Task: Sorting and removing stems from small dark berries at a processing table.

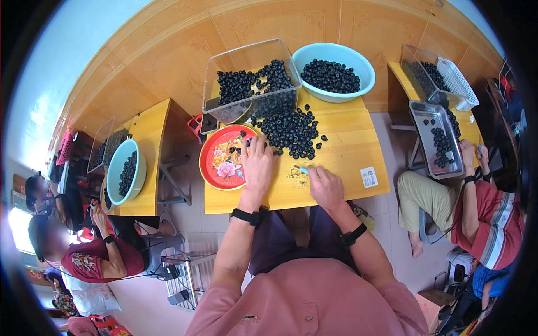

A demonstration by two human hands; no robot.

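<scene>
My left hand [258, 165] reaches over the right rim of a round red tray [210, 150] painted with flowers. Its fingers are stretched and a little apart, close to a few small round black pieces [242, 134] in the tray. Beside it on the table spreads a loose pile of the same black pieces [288, 130]. My right hand [327, 189] is closed around a small tool [303, 170] with a light blue end, pointing left over the tabletop. Its working tip is too small to make out. Dark crumbs [296, 173] lie just left of that tool.
Behind the pile stand a clear plastic bin [250, 56] and a light blue basin [367, 84], both holding black pieces. A phone-like dark object [209, 122] lies by the tray. People work at side tables, left with a basin [140, 178], right with a metal tray [424, 140].
</scene>
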